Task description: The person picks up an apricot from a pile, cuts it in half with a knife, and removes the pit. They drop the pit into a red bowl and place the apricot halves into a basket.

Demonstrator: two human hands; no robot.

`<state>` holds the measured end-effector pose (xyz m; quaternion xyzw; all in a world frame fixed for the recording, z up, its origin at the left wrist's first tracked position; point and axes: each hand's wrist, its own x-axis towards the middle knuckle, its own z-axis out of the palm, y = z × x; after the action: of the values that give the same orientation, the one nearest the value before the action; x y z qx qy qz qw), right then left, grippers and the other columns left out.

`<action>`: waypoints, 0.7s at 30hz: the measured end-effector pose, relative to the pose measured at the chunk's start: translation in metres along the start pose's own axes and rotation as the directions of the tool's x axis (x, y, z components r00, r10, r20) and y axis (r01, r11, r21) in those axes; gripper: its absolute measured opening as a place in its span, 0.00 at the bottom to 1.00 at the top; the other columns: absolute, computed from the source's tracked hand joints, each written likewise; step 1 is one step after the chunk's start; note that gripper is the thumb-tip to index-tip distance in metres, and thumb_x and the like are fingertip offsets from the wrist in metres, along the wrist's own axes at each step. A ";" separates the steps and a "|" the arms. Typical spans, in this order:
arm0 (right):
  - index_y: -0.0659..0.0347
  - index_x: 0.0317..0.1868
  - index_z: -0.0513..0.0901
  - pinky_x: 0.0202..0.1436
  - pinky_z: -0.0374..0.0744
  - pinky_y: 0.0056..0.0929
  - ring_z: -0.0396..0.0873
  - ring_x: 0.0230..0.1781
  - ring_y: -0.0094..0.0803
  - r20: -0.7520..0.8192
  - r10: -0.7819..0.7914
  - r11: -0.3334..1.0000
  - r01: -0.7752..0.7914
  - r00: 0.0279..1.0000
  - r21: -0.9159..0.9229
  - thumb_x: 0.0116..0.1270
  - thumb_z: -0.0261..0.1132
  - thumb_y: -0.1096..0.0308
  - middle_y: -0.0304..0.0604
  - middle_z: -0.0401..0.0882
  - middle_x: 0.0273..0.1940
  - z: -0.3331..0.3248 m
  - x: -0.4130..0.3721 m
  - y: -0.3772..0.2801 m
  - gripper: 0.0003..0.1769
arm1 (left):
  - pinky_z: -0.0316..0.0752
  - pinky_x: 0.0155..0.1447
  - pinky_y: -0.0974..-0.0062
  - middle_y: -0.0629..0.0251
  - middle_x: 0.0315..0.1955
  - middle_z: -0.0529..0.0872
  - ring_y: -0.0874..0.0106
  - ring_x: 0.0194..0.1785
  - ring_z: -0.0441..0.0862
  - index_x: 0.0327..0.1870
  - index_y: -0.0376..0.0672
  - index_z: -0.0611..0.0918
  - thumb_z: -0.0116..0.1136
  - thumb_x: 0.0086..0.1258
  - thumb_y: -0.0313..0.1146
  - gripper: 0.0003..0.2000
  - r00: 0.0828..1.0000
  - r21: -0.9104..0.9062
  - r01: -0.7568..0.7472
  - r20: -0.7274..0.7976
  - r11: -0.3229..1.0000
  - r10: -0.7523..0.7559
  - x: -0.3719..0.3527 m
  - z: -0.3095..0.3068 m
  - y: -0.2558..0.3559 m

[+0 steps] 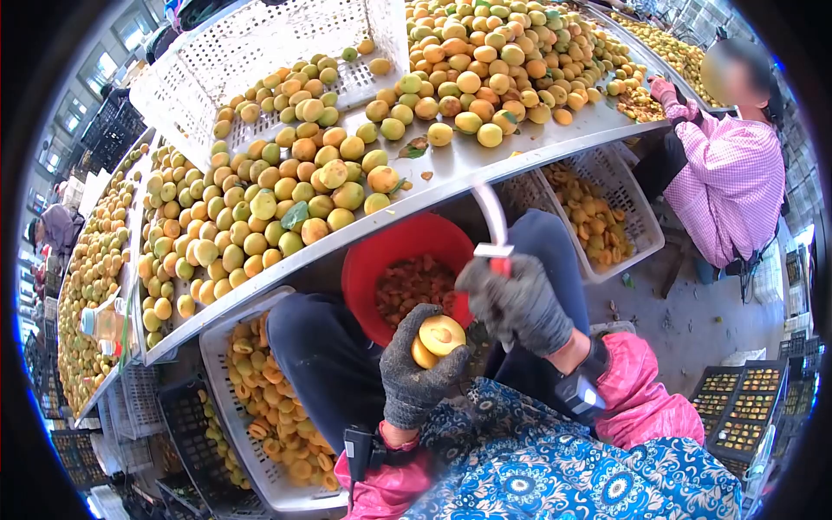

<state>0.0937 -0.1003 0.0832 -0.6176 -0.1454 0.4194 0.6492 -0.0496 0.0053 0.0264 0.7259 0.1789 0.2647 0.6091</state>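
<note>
In a grey glove, my left hand point(414, 374) is closed around a halved apricot point(442, 334), one cut face turned up. A second piece shows just below that face. My right hand point(516, 305), gloved too, grips a knife point(495, 217) by its red handle; the pale, curved blade points up and away from the fruit. Between my knees, beyond my left hand, stands a red bucket point(357, 276) with a heap of reddish-brown apricot pits point(414, 290) inside.
A metal table point(407, 192) bears piles of whole apricots point(299, 186) and a tipped white crate point(195, 78). Crates of apricot halves flank my legs: one at left point(260, 459), one at right point(646, 247). A co-worker point(726, 178) in pink checks sits at right.
</note>
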 end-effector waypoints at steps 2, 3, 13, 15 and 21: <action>0.63 0.36 0.78 0.09 0.62 0.18 0.64 0.08 0.17 -0.042 -0.049 0.945 0.060 0.998 0.322 0.72 0.58 0.54 0.32 0.69 0.16 0.002 0.001 -0.020 0.18 | 0.76 0.54 0.72 0.57 0.43 0.84 0.69 0.47 0.83 0.53 0.35 0.77 0.73 0.49 0.30 0.27 1.000 0.005 -0.010 -0.002 1.000 0.010 -0.004 0.005 0.001; 0.63 0.36 0.78 0.09 0.62 0.18 0.64 0.08 0.17 -0.053 -0.048 0.944 0.063 0.997 0.323 0.72 0.58 0.54 0.32 0.69 0.16 0.005 0.003 -0.021 0.18 | 0.77 0.54 0.72 0.56 0.41 0.84 0.69 0.46 0.83 0.52 0.35 0.78 0.73 0.49 0.30 0.27 1.000 -0.004 -0.004 0.001 1.000 0.004 -0.007 0.008 0.001; 0.60 0.36 0.77 0.11 0.63 0.18 0.65 0.10 0.20 -0.242 -0.147 0.912 0.226 0.959 0.343 0.70 0.60 0.52 0.32 0.69 0.17 0.034 0.008 -0.002 0.17 | 0.77 0.50 0.72 0.56 0.38 0.85 0.70 0.42 0.84 0.51 0.33 0.78 0.74 0.48 0.31 0.27 0.997 -0.086 0.074 0.019 0.994 -0.072 -0.016 0.026 0.004; 0.60 0.37 0.77 0.13 0.64 0.17 0.68 0.12 0.20 -0.237 -0.297 0.924 0.341 0.925 0.173 0.70 0.61 0.53 0.33 0.71 0.18 0.034 0.014 0.006 0.17 | 0.77 0.50 0.73 0.56 0.38 0.85 0.70 0.42 0.84 0.51 0.33 0.78 0.74 0.49 0.32 0.27 0.997 -0.070 0.076 0.020 0.995 -0.075 -0.016 0.027 0.000; 0.58 0.34 0.76 0.13 0.64 0.18 0.66 0.11 0.20 0.031 -0.072 0.850 0.045 0.997 0.525 0.66 0.65 0.54 0.33 0.71 0.19 0.017 0.024 0.014 0.15 | 0.78 0.46 0.73 0.58 0.33 0.86 0.72 0.39 0.83 0.46 0.33 0.80 0.70 0.52 0.33 0.21 0.953 -0.193 0.296 0.125 0.935 -0.276 -0.017 0.020 -0.002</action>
<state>0.0907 -0.0728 0.0658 -0.4022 -0.0602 0.4383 0.8015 -0.0505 -0.0203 0.0197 0.6358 0.2247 0.1555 0.7219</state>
